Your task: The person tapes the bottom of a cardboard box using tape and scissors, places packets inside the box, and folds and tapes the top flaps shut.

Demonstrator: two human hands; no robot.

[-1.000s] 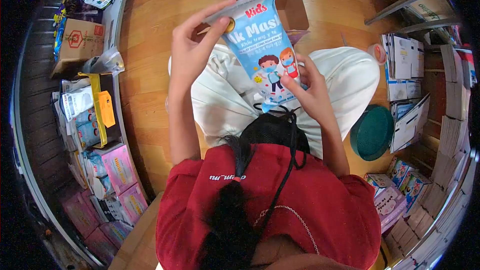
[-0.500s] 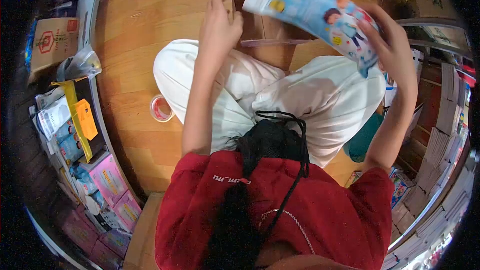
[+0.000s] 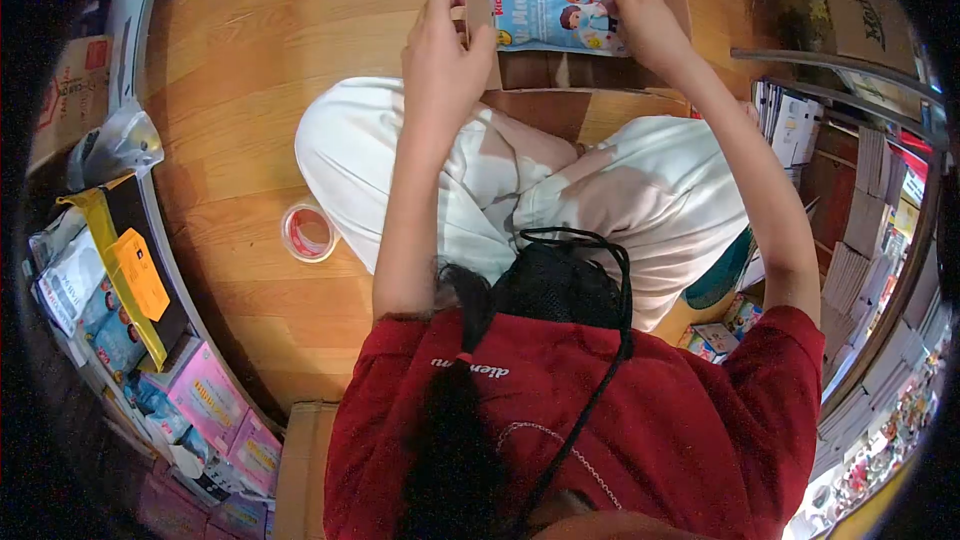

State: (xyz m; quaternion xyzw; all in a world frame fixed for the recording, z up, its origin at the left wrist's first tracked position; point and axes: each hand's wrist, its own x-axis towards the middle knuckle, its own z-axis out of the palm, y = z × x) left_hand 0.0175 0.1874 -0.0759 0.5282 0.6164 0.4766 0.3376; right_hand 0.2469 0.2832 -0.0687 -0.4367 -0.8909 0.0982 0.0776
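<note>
An open cardboard box stands on the floor beyond my crossed legs. My left hand is closed on its upright left flap, the fingers on the outer side and partly hidden. Lying crosswise in the box opening is a blue plastic packet printed "Kids" with cartoon children. My right hand grips the packet's right end, thumb and fingertips at its upper right corner. How deep the packet sits in the box I cannot tell.
A roll of clear tape lies on the wooden floor at left. Shelves with pink boxes and a yellow-edged bag line the left side. On the right are stacked white cartons behind a metal rail.
The blue packet has moved left and down into the box opening with my right hand on it. My left hand has come to the box's left flap, and the box's flaps now stand more open.
</note>
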